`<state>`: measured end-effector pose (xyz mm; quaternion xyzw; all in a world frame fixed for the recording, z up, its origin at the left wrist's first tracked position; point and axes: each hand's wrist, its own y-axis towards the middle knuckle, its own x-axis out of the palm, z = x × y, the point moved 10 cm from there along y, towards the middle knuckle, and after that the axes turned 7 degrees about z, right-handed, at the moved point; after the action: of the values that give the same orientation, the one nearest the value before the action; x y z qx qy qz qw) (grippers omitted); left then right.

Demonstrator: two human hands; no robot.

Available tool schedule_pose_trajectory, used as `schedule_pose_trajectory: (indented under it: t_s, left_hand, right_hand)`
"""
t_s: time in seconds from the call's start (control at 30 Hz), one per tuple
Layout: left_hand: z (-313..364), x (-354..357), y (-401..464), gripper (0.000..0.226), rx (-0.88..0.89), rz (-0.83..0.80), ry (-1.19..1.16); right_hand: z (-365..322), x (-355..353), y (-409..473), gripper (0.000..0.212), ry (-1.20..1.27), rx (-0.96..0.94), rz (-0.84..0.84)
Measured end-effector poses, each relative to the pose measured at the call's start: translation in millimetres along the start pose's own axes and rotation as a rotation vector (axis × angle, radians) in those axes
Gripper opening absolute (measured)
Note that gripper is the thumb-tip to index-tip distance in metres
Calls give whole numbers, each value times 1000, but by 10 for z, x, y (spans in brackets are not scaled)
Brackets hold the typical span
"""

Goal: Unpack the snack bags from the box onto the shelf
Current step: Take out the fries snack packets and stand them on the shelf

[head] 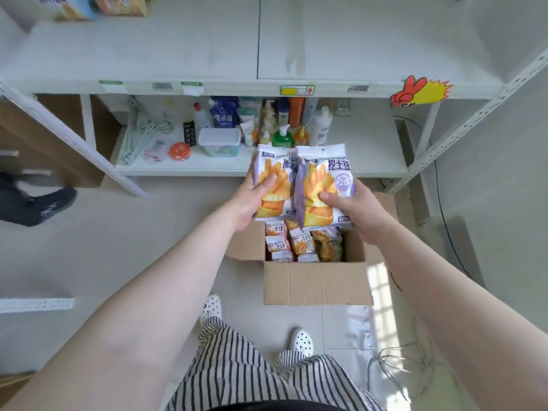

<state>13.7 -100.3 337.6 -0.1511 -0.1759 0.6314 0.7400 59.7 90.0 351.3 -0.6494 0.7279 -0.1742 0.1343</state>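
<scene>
Both hands up over the open cardboard box (317,287), each grasping one snack bag.

Left hand (252,200): thumb across the front of the left snack bag (274,182), fingers behind it. Right hand (353,209): thumb on the front of the right snack bag (324,185), fingers wrapped under and behind. The two bags are upright, side by side, edges touching or slightly overlapping. Both are purple-white with a fries graphic, and the right one shows a "20" badge.

The box sits on the floor, at 6 o'clock from the held bags, flaps open. More snack bags in the box (302,244), same print, packed standing; the exact count is unclear.

The shelf (207,54) is at 12 o'clock from the hands: a white metal rack with a mostly bare top board and price labels on its front edge. A red-yellow promo sticker (418,90) is at its right end. Blurred packages (95,5) sit at the far left back of that board, around 11 o'clock.

The lower shelf (370,161), just behind the held bags, carries bottles (296,123), a clear lidded container (219,142) and hangers (145,129).

At 6 o'clock are striped trousers (252,378) and white dotted shoes (301,341). Another person's dark shoe (47,204) is at 9 o'clock.
</scene>
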Motion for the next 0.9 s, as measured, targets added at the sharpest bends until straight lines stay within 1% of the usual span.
schedule_pose_trajectory:
  t_s: [0.03, 0.07, 0.13, 0.17, 0.2, 0.23, 0.27, 0.3, 0.33, 0.37, 0.47, 0.53, 0.6, 0.7, 0.73, 0.83, 0.9]
  left_hand:
    - [45, -161, 17, 62, 14, 14, -14]
    - [89, -332, 47, 62, 30, 19, -24]
    - [178, -651, 111, 64, 51, 9, -38]
    - [221, -802, 146, 68, 50, -9, -44]
    - [274, -950, 177, 73, 48, -34, -44]
    - [342, -1116, 209, 81, 44, -55, -31]
    - [401, -1308, 248, 88, 38, -63, -19]
    - [472, -1521, 304, 93, 42, -63, -17]
    - [538, -1750, 371, 94, 46, -62, -19]
    - [623, -1972, 421, 90, 51, -61, -10]
    - [891, -2514, 539, 64, 60, -93, 24]
    - [1025, -2809, 612, 58, 47, -88, 50]
    - [1149, -3026, 693, 58, 51, -94, 59]
    - [1340, -3295, 868, 51, 82, -51, 24]
    - [1408, -3353, 933, 53, 93, -42, 11]
    - [1599, -3442, 1092, 68, 99, -40, 28]
    - [1751, -3483, 1259, 65, 145, -41, 3]
  right_hand:
    - [-62, 43, 36, 57, 17, -15, 31]
    - [-139, 97, 59, 58, 27, -37, 72]
    - [-234, 268, 155, 76, 24, -58, 143]
    - [-258, 436, 218, 84, 22, -55, 140]
    - [-293, 667, 270, 84, 15, -53, 117]
    - [-332, 929, 326, 77, 5, -51, 89]
    - [-382, 1202, 377, 66, -4, -56, 69]
    - [-415, 1461, 445, 55, -5, -58, 57]
    - [-449, 1716, 513, 49, -3, -66, 42]
    - [-488, 1961, 579, 48, 4, -75, 26]
    - [-636, 2569, 751, 54, 37, -101, 16]
    - [-743, 2872, 829, 52, 61, -113, 7]
    - [-829, 3092, 898, 47, 91, -113, 5]
    - [-1013, 3320, 1006, 45, 91, -145, 6]
    - [-1089, 3387, 1048, 43, 80, -159, -1]
    - [-1291, 3472, 1226, 32, 72, -175, 11]
    - [-1410, 3492, 1386, 29, 109, -155, 16]
